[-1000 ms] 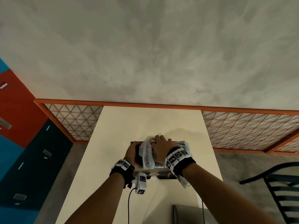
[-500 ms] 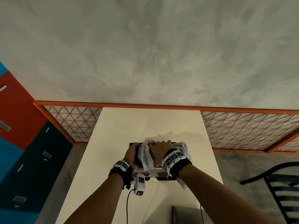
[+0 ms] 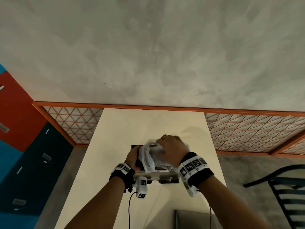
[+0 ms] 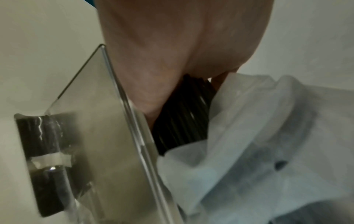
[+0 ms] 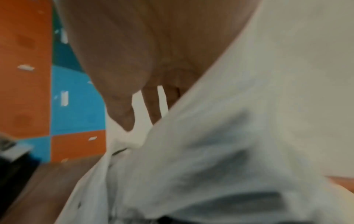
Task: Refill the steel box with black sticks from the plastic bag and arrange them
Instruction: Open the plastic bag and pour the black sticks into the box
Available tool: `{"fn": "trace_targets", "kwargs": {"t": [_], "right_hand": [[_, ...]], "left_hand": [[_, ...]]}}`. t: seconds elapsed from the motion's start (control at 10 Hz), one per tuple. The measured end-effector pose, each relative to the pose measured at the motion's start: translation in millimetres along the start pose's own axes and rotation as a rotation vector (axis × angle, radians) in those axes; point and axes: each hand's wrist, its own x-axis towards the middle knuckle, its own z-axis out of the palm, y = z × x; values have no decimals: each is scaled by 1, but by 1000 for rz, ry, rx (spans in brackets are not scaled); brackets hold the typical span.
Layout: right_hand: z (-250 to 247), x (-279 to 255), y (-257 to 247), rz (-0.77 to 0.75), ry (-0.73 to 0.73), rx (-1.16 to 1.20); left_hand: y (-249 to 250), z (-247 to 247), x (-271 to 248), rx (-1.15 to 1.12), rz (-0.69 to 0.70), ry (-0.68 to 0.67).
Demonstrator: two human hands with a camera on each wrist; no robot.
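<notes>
The steel box (image 3: 158,175) stands on the cream table (image 3: 132,126), and its shiny side wall (image 4: 107,124) fills the left wrist view. A bundle of black sticks (image 4: 182,116) pokes out of the white plastic bag (image 3: 147,160) over the box. My left hand (image 3: 135,156) grips the bare end of the sticks at the box's left side. My right hand (image 3: 170,144) clutches the crumpled bag (image 5: 210,151) from above. The inside of the box is hidden by the bag and both hands.
A dark chair (image 3: 287,194) stands to the right of the table. A grey flat object (image 3: 193,219) lies at the table's near edge. An orange lattice rail (image 3: 247,129) runs behind the table. Cables hang from both wrists.
My right hand has lifted the bag up and slightly to the right, away from the box. My left hand stays on the sticks at the box's left end.
</notes>
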Motion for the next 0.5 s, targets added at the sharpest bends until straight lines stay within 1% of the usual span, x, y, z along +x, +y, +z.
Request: {"fn": "trace_targets", "kwargs": {"t": [0.1, 0.2, 0.3, 0.4, 0.5], "right_hand": [[-3, -22, 29, 125, 281, 293], [7, -50, 50, 303, 399, 714], [33, -75, 48, 436, 370, 983], [69, -87, 37, 432, 303, 1011], [87, -81, 33, 484, 307, 969]], "left_hand": [[1, 5, -7, 41, 26, 59], [0, 6, -2, 72, 24, 98], [-1, 8, 3, 165, 80, 176], [-1, 10, 6, 256, 64, 156], [2, 13, 10, 364, 66, 155]]}}
